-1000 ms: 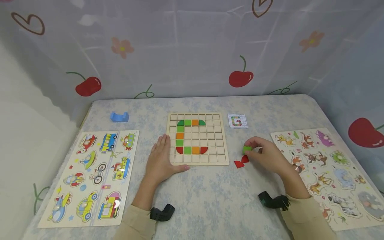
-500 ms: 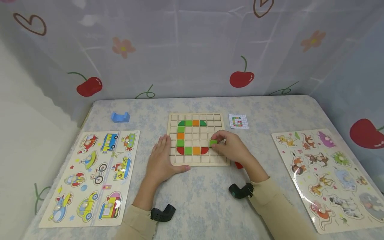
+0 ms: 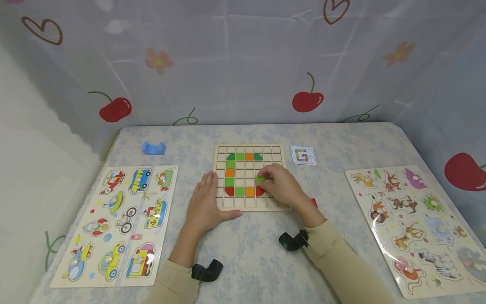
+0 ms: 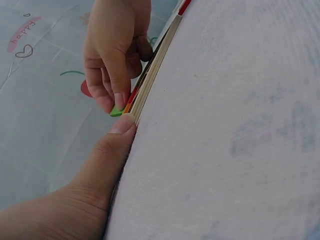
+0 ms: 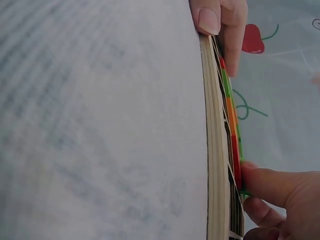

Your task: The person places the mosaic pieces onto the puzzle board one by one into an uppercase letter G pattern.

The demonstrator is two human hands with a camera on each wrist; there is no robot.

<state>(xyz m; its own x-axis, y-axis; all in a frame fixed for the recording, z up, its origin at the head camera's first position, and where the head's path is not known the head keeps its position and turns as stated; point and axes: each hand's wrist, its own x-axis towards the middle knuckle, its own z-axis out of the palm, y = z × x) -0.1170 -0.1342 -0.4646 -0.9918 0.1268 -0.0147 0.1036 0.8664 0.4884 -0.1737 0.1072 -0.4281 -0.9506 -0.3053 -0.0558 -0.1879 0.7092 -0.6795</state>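
Observation:
A wooden grid board lies mid-table, with green, orange and red tiles forming a C-like outline in its cells. My left hand rests at the board's left and front edges, fingers straight along the side, thumb at the front. Between thumb and fingers my right hand pinches a green square tile, just above the red rounded tile at the outline's lower right end. In the left wrist view the green tile shows under the fingertips. Whether it sits fully in a cell I cannot tell.
A small pattern card lies right of the board. A red piece shows partly behind the right wrist. A vehicle puzzle lies at left, an animal puzzle at right. A blue holder stands at back left.
My right hand has carried the green tile leftward from beside the loose red pieces onto the board, to above the red rounded tile. The left hand has stayed at the board's edge.

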